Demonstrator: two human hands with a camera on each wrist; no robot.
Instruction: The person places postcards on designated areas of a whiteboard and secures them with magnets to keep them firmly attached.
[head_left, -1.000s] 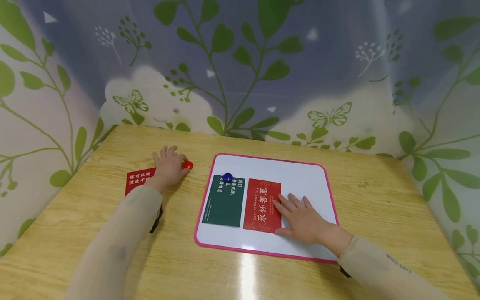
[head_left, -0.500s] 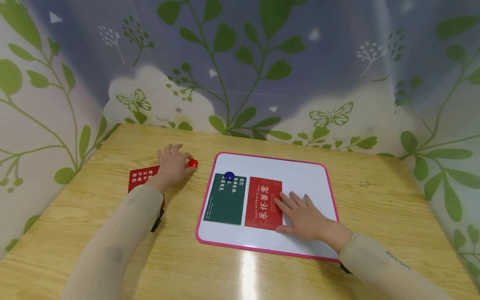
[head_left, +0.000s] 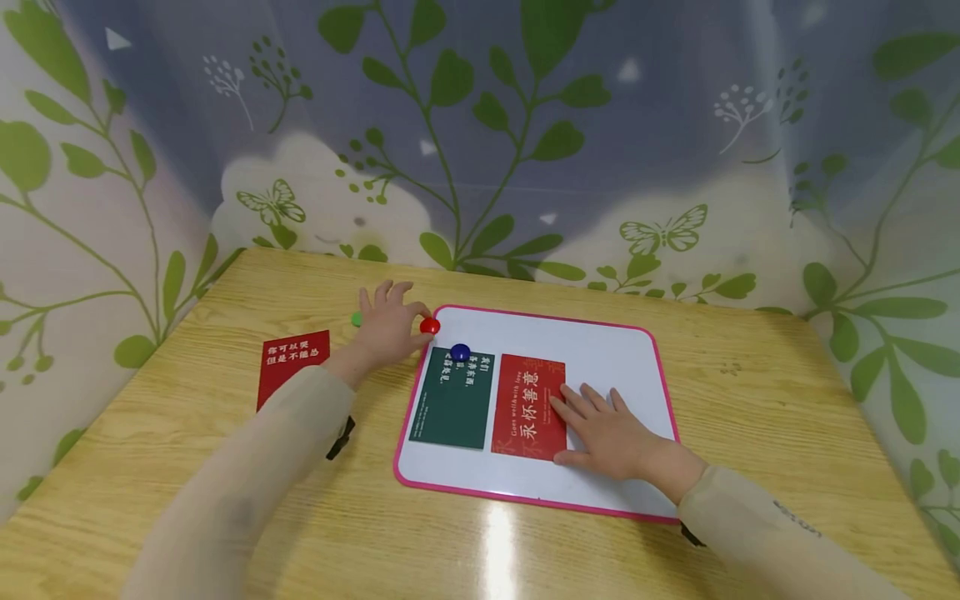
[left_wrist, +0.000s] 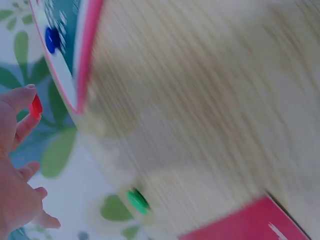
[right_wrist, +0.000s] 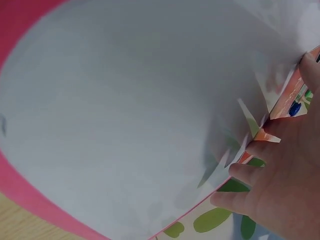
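Note:
Between thumb and index finger, my left hand [head_left: 386, 330] pinches a round red magnet [head_left: 430, 326] above the board's far left corner; the left wrist view shows the magnet [left_wrist: 35, 106] held off the table. A dark blue magnet [head_left: 461, 353] sits on the top edge of a green card [head_left: 453, 404] on the pink-rimmed whiteboard [head_left: 600, 342]. Beside it lies a red card [head_left: 525, 417] with white characters. My right hand [head_left: 611, 433] rests on that red card's right edge, fingers spread and fairly straight.
A second red card [head_left: 288, 358] lies on the wooden table left of the board, partly under the left forearm. Near it is a green magnet [left_wrist: 138, 201], partly hidden by the left hand in the head view. A leaf-patterned curtain [head_left: 480, 167] stands behind the table.
My left hand has carried the red magnet rightward from the table to the board's corner, uncovering the green magnet and more of the left red card. My right hand stays on its card.

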